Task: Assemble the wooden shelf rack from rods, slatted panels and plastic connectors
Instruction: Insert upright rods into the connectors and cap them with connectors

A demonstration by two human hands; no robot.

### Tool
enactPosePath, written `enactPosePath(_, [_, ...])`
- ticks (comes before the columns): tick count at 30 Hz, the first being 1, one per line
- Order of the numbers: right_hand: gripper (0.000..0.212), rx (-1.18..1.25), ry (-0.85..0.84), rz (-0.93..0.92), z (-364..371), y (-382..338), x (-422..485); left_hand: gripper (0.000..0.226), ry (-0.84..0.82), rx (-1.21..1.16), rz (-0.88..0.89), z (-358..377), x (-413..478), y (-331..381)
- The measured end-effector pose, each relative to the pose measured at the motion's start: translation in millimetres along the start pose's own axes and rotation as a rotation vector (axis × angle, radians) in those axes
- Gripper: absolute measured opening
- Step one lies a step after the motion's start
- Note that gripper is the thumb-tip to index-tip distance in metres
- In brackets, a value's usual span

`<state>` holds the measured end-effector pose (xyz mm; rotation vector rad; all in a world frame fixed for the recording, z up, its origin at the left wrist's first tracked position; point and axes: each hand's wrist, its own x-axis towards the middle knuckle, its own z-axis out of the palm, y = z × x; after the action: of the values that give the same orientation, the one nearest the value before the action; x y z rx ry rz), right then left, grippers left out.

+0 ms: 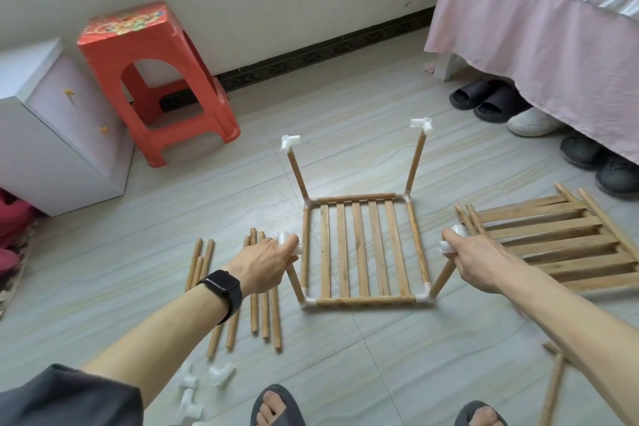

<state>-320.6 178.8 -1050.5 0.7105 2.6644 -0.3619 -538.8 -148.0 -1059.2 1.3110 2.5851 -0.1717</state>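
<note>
**A:** What's over on the far left?

**B:** A white cabinet (52, 135) at nine o'clock of the view. A red plastic stool (148, 79) stands just beside it at ten o'clock, by the wall.

**A:** And on the floor?

**B:** Loose wooden rods (263, 315) lie bunched at eight o'clock of the rack frame (364, 300), partly under the left forearm. Spare white connectors (192, 387) lie at seven o'clock of the view, near the lower edge.

**A:** The left hand?

**B:** The left hand (262, 263), with a black smartwatch (221, 290) on its wrist, has its fingers curled round the near-left connector (288, 239). That connector caps the near-left upright (295, 282), which rises from the frame's seven o'clock corner.

**A:** Where's the frame itself?

**B:** It lies flat on the tiles at the centre, with one slatted panel (359, 249) inside four rods joined at the corners. Two far uprights (299, 176) stand at its eleven and one o'clock corners, each topped by a connector.

**A:** The right hand?

**B:** The right hand (480, 259) is wrapped round the top of the near-right upright (442, 278) at the five o'clock corner. Its thumb and fingers are closed about the near-right connector (451, 242).

**A:** Further right?

**B:** A stack of slatted panels (560, 245) lies at the frame's three o'clock. A pink bed skirt (536, 28) hangs at one o'clock of the view, with shoes (484, 100) beneath it.
</note>
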Motion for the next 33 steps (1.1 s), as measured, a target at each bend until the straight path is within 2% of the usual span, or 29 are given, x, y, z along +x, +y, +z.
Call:
enactPosePath(20, [0.012,-0.030,-0.036,-0.035,-8,-1,-2,0.013,0.036,-0.081,0.000,10,3,-5])
enactPosePath(28, [0.012,-0.044,-0.034,-0.041,-12,-2,-1,0.012,-0.006,-0.072,-0.015,4,1,0])
enactPosePath(33, [0.014,-0.226,-0.113,-0.024,-27,-9,5,0.017,-0.125,0.007,-0.041,-8,0,5])
